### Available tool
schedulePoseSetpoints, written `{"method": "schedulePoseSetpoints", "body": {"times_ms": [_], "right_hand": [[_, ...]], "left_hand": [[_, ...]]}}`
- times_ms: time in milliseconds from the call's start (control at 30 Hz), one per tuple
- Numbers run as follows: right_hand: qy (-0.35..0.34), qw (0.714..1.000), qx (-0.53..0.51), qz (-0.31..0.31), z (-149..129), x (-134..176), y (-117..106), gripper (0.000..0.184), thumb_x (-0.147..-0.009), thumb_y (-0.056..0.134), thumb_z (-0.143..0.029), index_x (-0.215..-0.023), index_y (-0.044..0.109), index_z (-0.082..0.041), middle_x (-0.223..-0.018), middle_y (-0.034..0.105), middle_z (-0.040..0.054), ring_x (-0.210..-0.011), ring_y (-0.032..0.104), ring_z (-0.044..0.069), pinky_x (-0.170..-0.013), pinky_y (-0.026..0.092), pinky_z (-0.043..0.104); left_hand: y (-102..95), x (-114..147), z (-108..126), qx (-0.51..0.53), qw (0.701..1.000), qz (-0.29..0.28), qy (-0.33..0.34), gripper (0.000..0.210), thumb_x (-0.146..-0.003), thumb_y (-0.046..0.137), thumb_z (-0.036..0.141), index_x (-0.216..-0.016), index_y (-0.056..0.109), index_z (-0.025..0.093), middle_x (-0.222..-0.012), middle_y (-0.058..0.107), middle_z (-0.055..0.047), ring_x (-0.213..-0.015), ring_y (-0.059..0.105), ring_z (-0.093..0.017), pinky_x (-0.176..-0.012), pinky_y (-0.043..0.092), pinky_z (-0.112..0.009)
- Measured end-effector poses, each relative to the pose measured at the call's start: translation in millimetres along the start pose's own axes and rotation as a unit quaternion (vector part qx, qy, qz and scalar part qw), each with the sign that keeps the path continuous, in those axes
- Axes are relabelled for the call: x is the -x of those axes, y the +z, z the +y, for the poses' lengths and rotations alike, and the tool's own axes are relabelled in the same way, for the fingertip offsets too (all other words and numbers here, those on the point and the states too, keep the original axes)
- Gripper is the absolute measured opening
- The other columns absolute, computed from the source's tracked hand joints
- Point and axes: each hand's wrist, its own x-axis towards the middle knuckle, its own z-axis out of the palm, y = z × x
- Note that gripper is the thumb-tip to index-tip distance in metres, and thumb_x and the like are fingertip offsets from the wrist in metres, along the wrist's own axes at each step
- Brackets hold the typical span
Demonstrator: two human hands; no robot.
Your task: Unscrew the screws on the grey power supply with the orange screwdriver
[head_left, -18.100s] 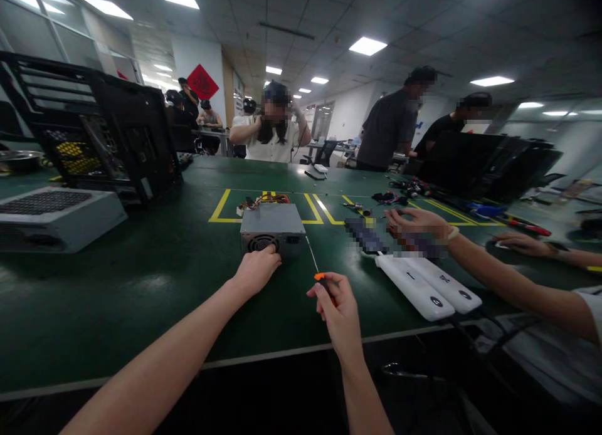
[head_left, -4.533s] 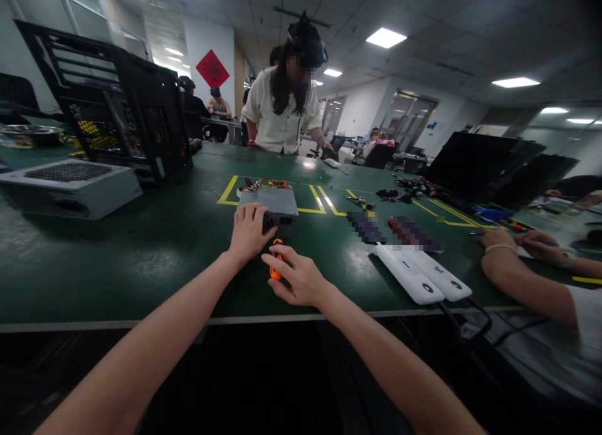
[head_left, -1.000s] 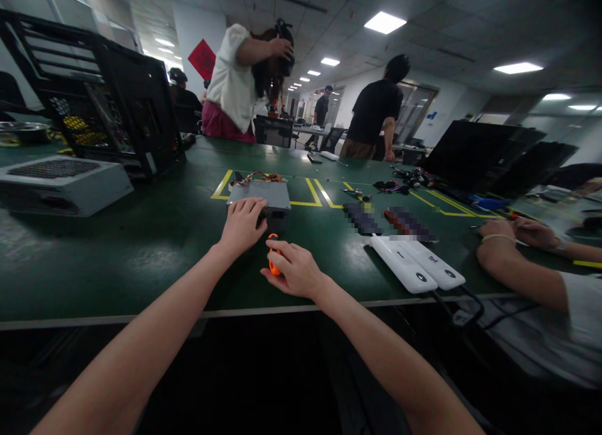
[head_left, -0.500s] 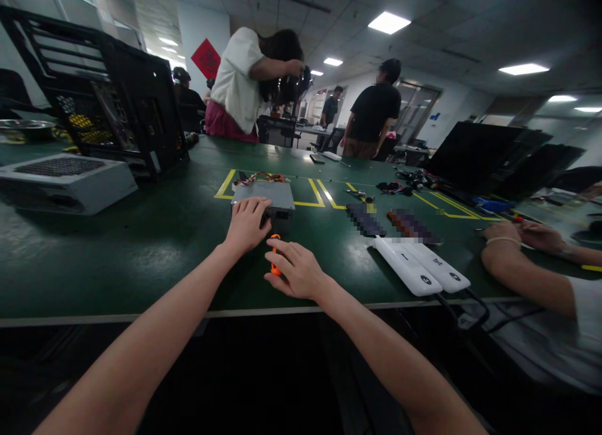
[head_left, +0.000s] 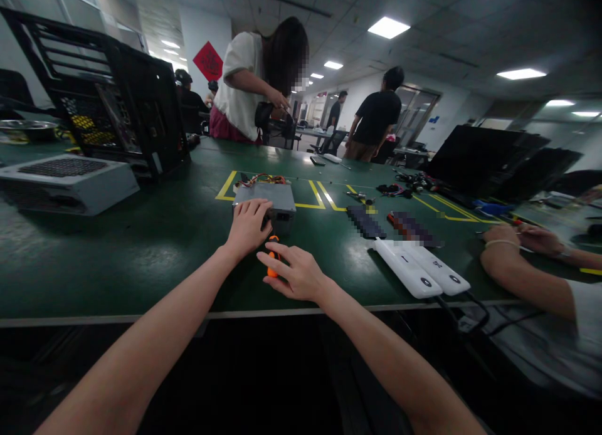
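Note:
A small grey computer power supply (head_left: 278, 197) lies on the green table in front of me, its coloured wires bunched at the far side. My left hand (head_left: 249, 225) grips its near left corner, fingers over the top and thumb down by the front face. Close by, my right hand (head_left: 299, 273) holds an orange-handled screwdriver (head_left: 272, 267) between thumb and fingers. The tool points away from me toward the front face of the power supply; its tip is too small and dark to make out.
Left stand a larger power supply (head_left: 70, 181) and an open black computer case (head_left: 117, 103). To the right lie two phones (head_left: 365, 222), white devices with cables (head_left: 409, 269) and a co-worker's hands (head_left: 505, 234). Another person (head_left: 249, 78) stands across the table (head_left: 155, 259).
My right hand and the screwdriver have shifted slightly left and toward me. My left hand stays on the power supply. Across the table, the standing person has lowered their hands.

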Motion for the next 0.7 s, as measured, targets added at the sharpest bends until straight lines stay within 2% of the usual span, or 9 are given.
{"method": "schedulePoseSetpoints", "body": {"times_ms": [100,233,367,533,700], "right_hand": [[-0.016,1.0,-0.003,0.013,0.4,-0.4,1.4,0.038,-0.083,0.049,-0.039,-0.112,0.049,-0.015,-0.114,0.056,0.0133,-0.082,0.059,0.017,-0.069,0.048,0.028],[0.008,0.999,-0.048,0.024,0.6,1.0,4.1,0.041,-0.082,0.05,-0.042,-0.108,0.048,-0.011,-0.111,0.057,0.0153,-0.091,0.059,0.019,-0.072,0.049,0.028],[0.025,0.998,-0.062,0.006,0.2,1.5,2.3,0.038,-0.083,0.046,-0.04,-0.11,0.047,-0.012,-0.113,0.053,0.0159,-0.098,0.056,0.02,-0.073,0.049,0.028],[-0.015,1.0,0.017,-0.018,-0.1,-0.6,1.4,0.037,-0.084,0.045,-0.041,-0.113,0.05,-0.018,-0.112,0.053,0.0151,-0.088,0.058,0.019,-0.07,0.047,0.03],[-0.006,1.0,-0.008,0.01,-0.9,0.0,4.4,0.037,-0.082,0.05,-0.042,-0.104,0.052,-0.013,-0.108,0.057,0.0141,-0.082,0.059,0.017,-0.067,0.048,0.027]], "left_hand": [[0.1,0.2,0.4,0.002,1.0,-0.002,-0.004,0.039,-0.077,0.047,0.023,-0.116,0.048,0.021,-0.119,0.051,-0.008,-0.111,0.042,-0.025,-0.095,0.029,-0.04],[-0.4,0.5,0.7,0.005,1.0,0.0,-0.002,0.039,-0.077,0.046,0.023,-0.116,0.048,0.02,-0.119,0.051,-0.008,-0.111,0.042,-0.026,-0.095,0.029,-0.04],[-0.2,0.3,0.4,0.007,1.0,-0.003,-0.004,0.04,-0.077,0.046,0.023,-0.117,0.048,0.021,-0.12,0.051,-0.008,-0.112,0.041,-0.026,-0.095,0.028,-0.041],[0.2,0.4,-0.1,0.001,1.0,-0.002,-0.002,0.039,-0.077,0.046,0.022,-0.116,0.048,0.02,-0.12,0.051,-0.008,-0.111,0.042,-0.025,-0.095,0.028,-0.04],[-0.5,0.9,0.3,-0.003,1.0,-0.001,0.001,0.039,-0.077,0.046,0.022,-0.116,0.048,0.02,-0.12,0.05,-0.008,-0.111,0.042,-0.025,-0.095,0.029,-0.04]]}}
